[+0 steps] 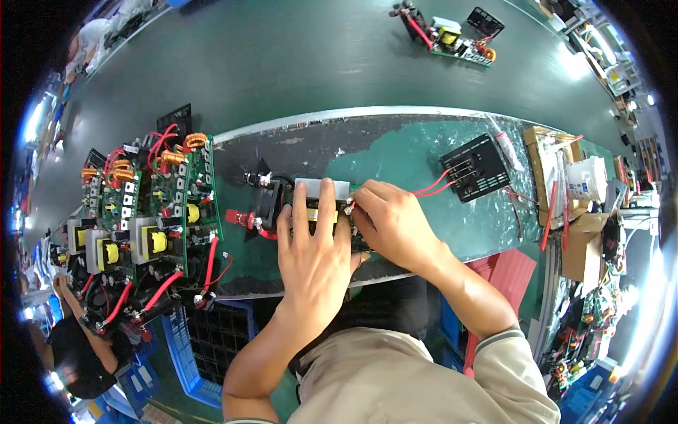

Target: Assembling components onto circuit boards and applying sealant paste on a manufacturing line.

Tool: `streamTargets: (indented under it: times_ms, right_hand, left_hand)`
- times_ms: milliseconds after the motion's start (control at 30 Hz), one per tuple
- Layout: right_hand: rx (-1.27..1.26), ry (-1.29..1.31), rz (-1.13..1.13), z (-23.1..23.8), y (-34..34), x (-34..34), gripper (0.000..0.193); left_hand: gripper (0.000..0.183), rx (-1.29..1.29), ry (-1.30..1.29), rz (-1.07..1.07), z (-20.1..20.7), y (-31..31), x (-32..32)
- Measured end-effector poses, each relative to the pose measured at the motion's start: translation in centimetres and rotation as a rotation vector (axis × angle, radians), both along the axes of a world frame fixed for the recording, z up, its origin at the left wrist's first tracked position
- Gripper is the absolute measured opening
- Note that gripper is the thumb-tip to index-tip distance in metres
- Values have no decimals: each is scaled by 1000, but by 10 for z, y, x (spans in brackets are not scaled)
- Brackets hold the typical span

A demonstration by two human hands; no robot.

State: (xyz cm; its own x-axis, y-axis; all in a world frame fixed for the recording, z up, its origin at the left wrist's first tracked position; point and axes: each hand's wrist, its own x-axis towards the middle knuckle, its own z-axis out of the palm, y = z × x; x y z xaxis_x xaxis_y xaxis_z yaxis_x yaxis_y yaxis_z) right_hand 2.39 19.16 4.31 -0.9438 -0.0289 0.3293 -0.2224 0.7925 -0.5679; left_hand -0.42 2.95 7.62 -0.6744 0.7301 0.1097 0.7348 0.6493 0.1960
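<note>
A green circuit board assembly (321,188) lies on the workbench in front of me, with a pale metal heat sink and a yellow-wrapped transformer partly under my fingers. My left hand (314,247) reaches over it, its fingers bent across the parts and gripping the board. At the board's right end, my right hand (388,219) is closed in a pinch. Red wires (431,189) run from a black slotted end panel (474,168) into that hand; the pinched ends are mostly hidden. A black fan housing (268,201) and a red cable (240,218) stick out left of my left hand.
Several similar boards (155,212) stand upright at the bench's left end. Beyond a pale rail, another assembly (452,39) sits on the dark green surface. Cardboard boxes (583,247) are on the right. A blue crate (191,360) stands below; another person's arm (88,325) shows far left.
</note>
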Motion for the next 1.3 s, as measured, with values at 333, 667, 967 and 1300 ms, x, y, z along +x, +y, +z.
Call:
streamTargets:
  times_ms: [333,667,967,1300]
  right_hand:
    - [-397,129,-146,51,-1,13,9]
    - [-507,163,-261,50,-6,27,34]
    - [-765,55,-263,28,12,46,12]
    - [-912,-39,-252,29,12,48,15]
  left_hand:
    - [32,418,-127,-31,15,-4,-17]
    - [20,762,-560,-2,8,29,-30]
    - [17,700,-526,-167,9,29,-39]
    - [16,611,-517,-247,14,30,-42]
